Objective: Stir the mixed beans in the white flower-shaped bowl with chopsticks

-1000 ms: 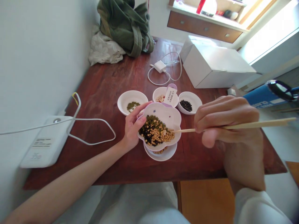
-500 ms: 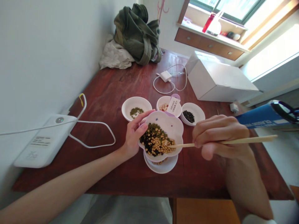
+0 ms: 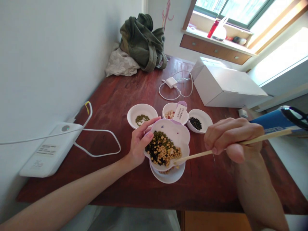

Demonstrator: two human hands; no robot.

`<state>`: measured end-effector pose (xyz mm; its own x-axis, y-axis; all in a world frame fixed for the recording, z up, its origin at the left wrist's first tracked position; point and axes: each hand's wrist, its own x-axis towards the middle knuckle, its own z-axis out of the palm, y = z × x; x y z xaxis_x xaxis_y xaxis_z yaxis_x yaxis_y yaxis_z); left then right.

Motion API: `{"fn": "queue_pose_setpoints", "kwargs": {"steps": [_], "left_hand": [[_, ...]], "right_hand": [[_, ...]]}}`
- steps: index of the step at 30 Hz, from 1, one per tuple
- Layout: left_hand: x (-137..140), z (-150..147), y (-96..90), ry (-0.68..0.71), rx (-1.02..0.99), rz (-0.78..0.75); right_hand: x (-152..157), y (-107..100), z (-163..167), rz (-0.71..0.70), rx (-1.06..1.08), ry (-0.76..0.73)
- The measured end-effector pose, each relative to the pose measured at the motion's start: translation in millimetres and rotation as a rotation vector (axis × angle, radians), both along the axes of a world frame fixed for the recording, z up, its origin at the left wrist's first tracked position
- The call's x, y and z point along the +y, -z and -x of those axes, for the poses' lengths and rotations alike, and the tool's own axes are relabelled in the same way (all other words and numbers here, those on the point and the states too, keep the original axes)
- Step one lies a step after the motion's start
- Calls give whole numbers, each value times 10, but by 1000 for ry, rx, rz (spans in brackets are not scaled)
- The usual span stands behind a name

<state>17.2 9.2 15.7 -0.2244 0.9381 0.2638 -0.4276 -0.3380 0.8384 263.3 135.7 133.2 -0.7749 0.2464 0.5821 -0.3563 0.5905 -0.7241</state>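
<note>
Chopsticks (image 3: 240,144) pinched in right hand (image 3: 232,138), tips at near rim of flower-shaped bowl (image 3: 176,133) of mixed beans. Left hand (image 3: 139,142) cups that bowl's left edge, tilting it over a white dish (image 3: 168,176) below, near the table's front edge. Behind it, close: three small bowls, green beans (image 3: 141,115), pale beans (image 3: 171,112) with a paper label (image 3: 180,113) propped against it, black beans (image 3: 199,120). Farther back: charger (image 3: 171,82) with cable, white box (image 3: 223,85), green bag (image 3: 143,41). Left: white device (image 3: 48,149), cord looping toward the bowls.
</note>
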Motion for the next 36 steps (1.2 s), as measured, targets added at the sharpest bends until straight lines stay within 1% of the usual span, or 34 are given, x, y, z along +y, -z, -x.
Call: {"fn": "queue_pose_setpoints", "kwargs": {"steps": [3,8,14,18,23,26,28,32,36], "left_hand": [[-7,16,-7,17,15,-17],[-10,28,10,33,45,-37],[-18,40,11,40,75,-58],[-28,41,4,33,105,-62],[-36,39,-3,27,121,-55],[-31,40,-10,30,113,-50],[-24,39,-12,24,97,-46],[-20,28,-16,6,71,-30],[-28,21,-19,1,70,-25]], "right_hand": [[-5,0,2,-36,4,20],[-60,40,91,-39,-28,16],[-90,66,119,-45,-122,-25],[-70,67,102,-10,-152,-39],[-51,87,100,64,-125,-48],[-60,58,73,86,-88,-47],[-70,14,35,69,-58,-8],[-83,-70,-45,-23,7,79],[-93,-86,-37,-56,-72,84]]}}
